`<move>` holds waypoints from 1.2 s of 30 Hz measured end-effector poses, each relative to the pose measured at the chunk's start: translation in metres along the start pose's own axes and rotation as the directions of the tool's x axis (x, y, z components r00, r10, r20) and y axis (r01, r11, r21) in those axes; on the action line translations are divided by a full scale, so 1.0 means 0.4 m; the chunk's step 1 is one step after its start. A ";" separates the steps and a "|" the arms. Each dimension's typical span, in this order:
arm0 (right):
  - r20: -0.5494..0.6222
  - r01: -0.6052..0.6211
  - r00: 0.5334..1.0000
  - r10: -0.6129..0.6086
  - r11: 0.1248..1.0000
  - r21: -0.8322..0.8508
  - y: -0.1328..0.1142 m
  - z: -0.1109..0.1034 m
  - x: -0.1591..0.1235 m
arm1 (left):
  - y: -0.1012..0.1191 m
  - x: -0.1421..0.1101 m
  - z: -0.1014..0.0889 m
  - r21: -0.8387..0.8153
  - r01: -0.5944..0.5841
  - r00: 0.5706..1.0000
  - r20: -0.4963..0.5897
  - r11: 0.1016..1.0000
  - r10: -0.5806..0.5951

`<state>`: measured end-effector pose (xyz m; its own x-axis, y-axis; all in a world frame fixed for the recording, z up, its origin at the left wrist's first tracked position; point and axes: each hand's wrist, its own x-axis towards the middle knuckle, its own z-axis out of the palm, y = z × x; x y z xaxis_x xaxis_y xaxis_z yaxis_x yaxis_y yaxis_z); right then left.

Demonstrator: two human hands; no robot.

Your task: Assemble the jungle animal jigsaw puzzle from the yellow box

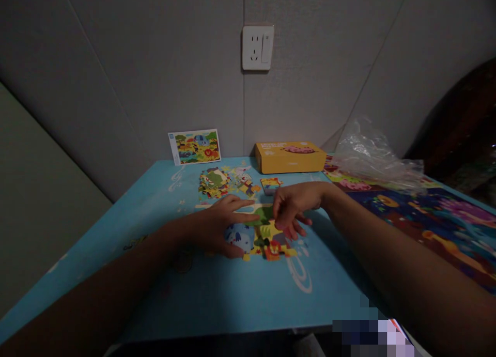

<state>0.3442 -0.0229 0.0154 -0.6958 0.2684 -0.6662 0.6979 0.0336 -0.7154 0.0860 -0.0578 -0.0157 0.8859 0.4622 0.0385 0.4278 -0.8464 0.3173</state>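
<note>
A partly joined jigsaw puzzle [267,232] with a blue elephant and an orange lion lies flat on the blue table. My left hand [225,222] rests over its left side, fingers spread and touching the pieces. Above the right part of the puzzle is my right hand [292,210], its thumb and index finger pinched together at the pieces while the other fingers stretch out. What sits in that pinch is hidden. Just behind the hands lies a pile of loose puzzle pieces [215,184], with a small group of pieces [272,184] to its right.
A picture card [196,146] showing animals leans against the grey wall. To its right stands a yellow box [291,158]. Crumpled clear plastic [377,153] and a dark colourful picture sheet [426,222] occupy the table's right side. A wall socket [258,48] is above.
</note>
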 end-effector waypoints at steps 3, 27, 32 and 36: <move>0.159 -0.128 0.977 0.140 0.988 -0.084 -0.022 0.023 0.020 | -0.013 -0.001 0.001 0.014 0.038 0.999 0.003 0.999 -0.038; 0.047 -0.288 0.949 0.311 0.918 -0.272 -0.064 0.074 0.035 | -0.023 0.000 0.004 -0.007 0.022 1.000 0.008 1.000 -0.022; 0.044 -0.276 0.953 0.301 0.916 -0.291 -0.065 0.070 0.037 | -0.024 -0.002 0.005 -0.013 0.029 0.999 0.014 0.999 -0.029; 0.033 -0.269 0.956 0.291 0.917 -0.296 -0.061 0.067 0.037 | -0.012 -0.002 -0.005 -0.034 0.031 0.999 0.012 0.999 -0.031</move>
<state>0.3123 -0.0456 0.0171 -0.4677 0.2351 -0.8520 0.8770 0.2435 -0.4142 0.0830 -0.0534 -0.0152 0.8743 0.4850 0.0176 0.4490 -0.8220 0.3504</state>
